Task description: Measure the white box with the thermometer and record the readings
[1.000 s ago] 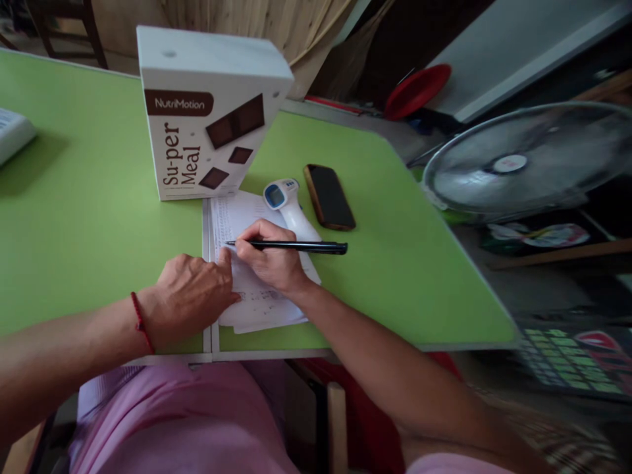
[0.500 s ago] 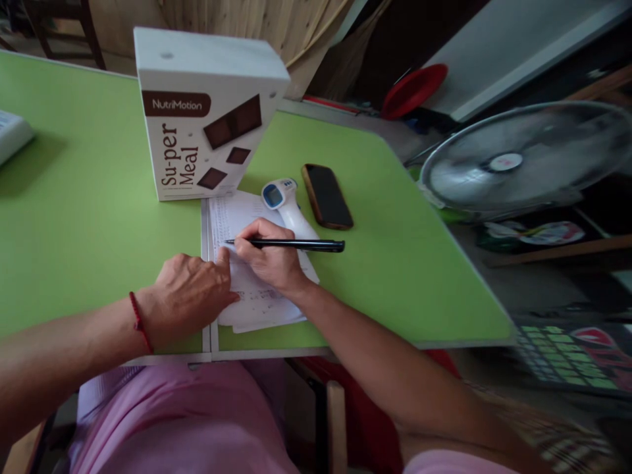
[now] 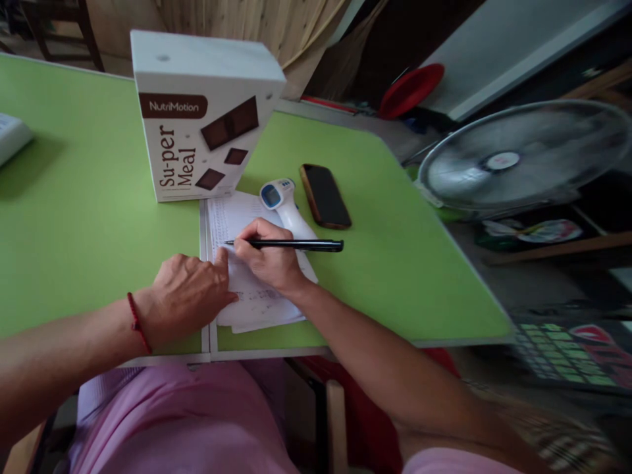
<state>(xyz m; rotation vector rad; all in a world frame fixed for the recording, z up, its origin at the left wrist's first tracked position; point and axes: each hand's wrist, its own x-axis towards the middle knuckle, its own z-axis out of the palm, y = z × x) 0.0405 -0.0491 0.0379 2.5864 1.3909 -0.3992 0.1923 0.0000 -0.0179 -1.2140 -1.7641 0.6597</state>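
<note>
My right hand (image 3: 271,257) pinches a black pen (image 3: 311,245), whose tip meets the handwritten lines on the paper sheets (image 3: 266,311). Flat across the left edge of those sheets lies my left hand (image 3: 192,289), thumb and index finger stretched out, holding nothing. Its index fingertip is just below the pen tip. Beyond my right hand, a white and blue infrared thermometer (image 3: 291,214) rests partly on the paper, its handle partly hidden by that hand. A dark phone (image 3: 326,196) in a brown case lies to the right of it.
A white NutriMotion box (image 3: 190,141) stands upright at the paper's far edge on the green table (image 3: 405,276). Part of a white object (image 3: 12,137) shows at the left. Off the table's right side are a fan (image 3: 518,158) and a red basin (image 3: 412,91).
The view has shifted very slightly. Both hands and the pen keep almost the same place on the paper.
</note>
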